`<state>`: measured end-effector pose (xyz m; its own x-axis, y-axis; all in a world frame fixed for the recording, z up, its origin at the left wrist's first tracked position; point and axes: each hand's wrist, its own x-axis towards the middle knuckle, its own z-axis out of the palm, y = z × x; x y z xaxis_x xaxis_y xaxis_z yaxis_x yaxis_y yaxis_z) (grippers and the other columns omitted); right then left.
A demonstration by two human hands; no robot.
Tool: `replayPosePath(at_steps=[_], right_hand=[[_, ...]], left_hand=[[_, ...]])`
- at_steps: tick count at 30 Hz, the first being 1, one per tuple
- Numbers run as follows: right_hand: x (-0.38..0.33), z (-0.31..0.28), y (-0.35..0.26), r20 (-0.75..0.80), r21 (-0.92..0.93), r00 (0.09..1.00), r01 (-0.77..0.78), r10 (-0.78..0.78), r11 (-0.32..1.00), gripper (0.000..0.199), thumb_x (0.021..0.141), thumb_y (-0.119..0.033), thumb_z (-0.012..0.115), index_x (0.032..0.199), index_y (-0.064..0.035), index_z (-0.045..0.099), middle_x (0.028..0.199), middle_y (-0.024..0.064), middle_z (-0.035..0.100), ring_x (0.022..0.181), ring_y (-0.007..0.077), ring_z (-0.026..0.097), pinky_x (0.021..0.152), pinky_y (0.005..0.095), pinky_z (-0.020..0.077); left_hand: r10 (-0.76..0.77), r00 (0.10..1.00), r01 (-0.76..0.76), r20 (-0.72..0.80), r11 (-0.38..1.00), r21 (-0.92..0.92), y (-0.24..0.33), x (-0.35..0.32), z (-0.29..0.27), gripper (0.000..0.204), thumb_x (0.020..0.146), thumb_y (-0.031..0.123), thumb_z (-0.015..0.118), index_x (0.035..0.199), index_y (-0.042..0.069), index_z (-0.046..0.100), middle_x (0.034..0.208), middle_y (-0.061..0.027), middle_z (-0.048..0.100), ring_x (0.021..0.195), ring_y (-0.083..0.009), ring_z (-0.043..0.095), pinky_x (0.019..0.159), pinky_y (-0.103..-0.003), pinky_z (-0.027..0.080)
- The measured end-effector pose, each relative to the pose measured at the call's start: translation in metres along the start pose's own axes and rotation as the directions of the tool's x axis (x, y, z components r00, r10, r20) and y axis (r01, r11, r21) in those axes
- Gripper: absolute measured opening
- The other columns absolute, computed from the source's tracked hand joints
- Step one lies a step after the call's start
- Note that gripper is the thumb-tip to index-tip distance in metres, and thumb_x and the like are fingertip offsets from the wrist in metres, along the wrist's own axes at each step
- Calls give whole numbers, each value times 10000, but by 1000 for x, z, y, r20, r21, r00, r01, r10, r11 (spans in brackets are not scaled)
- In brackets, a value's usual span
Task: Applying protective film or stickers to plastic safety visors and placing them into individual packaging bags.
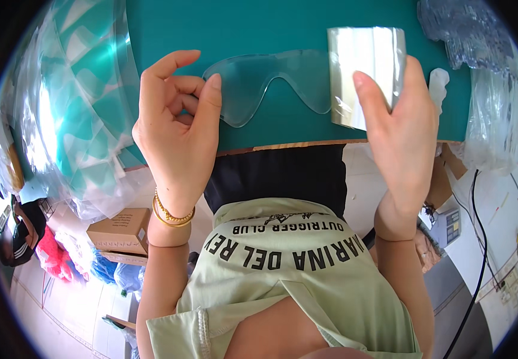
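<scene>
A clear, curved goggle lens [241, 90] with a nose notch is over the green table. My left hand [178, 119] has its left end between the thumb and the curled fingers, while the index finger is raised off it. My right hand [399, 125] grips a wide roll of shiny clear film [345, 72], thumb across the front and fingers around the far side. The roll's left edge meets or overlaps the right end of the lens; I cannot tell whether they touch.
Stacked clear plastic sheets [85, 90] cover the table's left side. Clear plastic pieces [468, 30] lie at the far right, near a small white object [438, 87] and hanging plastic film [492, 119]. Below stand a cardboard box [118, 230] and a black cable [483, 239].
</scene>
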<state>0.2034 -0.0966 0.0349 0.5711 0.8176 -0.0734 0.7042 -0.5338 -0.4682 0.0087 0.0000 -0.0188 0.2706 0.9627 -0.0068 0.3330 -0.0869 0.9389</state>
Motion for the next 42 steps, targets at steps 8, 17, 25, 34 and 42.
replayPosePath(at_steps=[8, 17, 25, 34, 42], right_hand=[[-3, 2, 20, -35, 516, 999, 3, 17, 857, 341, 970, -253, 655, 1115, 37, 549, 867, 160, 699, 767, 228, 696, 690, 336, 535], [13, 25, 18, 85, 472, 995, 7, -53, 882, 330, 968, -228, 648, 1062, 67, 531, 858, 186, 703, 743, 262, 704, 672, 351, 540], [15, 31, 12, 81, 492, 995, 17, -65, 871, 302, 958, -207, 649, 1006, 61, 520, 807, 215, 693, 700, 312, 707, 631, 374, 541], [29, 45, -16, 212, 420, 950, 123, -229, 899, 315, 979, -249, 655, 1102, 32, 583, 883, 60, 684, 754, 97, 627, 676, 282, 519], [19, 47, -39, 250, 256, 933, 194, -259, 947, 335, 940, -253, 677, 943, 33, 503, 785, 241, 637, 692, 355, 639, 605, 389, 484]], left_hand=[[-13, 999, 12, 30, 1000, 29, 1, 0, -2, 288, 900, 1, 689, 1166, 28, 583, 738, -8, 648, 561, -19, 529, 517, -168, 382], [142, 986, -117, 90, 964, -240, 20, -6, -3, 436, 888, -83, 665, 1285, -11, 501, 849, -48, 656, 610, -43, 528, 531, -164, 405], [91, 993, -62, 77, 945, -322, 20, -7, -10, 484, 894, -68, 678, 1317, -11, 449, 861, -66, 669, 637, -48, 552, 528, -160, 406], [-109, 986, 123, 129, 986, -110, 1, -16, -28, 467, 930, -23, 646, 1356, 1, 456, 970, -74, 717, 721, -38, 597, 602, -162, 456], [-110, 984, 122, 137, 989, -83, 4, -20, -35, 461, 933, -14, 641, 1360, 31, 473, 975, -75, 723, 735, -58, 619, 615, -187, 488]])
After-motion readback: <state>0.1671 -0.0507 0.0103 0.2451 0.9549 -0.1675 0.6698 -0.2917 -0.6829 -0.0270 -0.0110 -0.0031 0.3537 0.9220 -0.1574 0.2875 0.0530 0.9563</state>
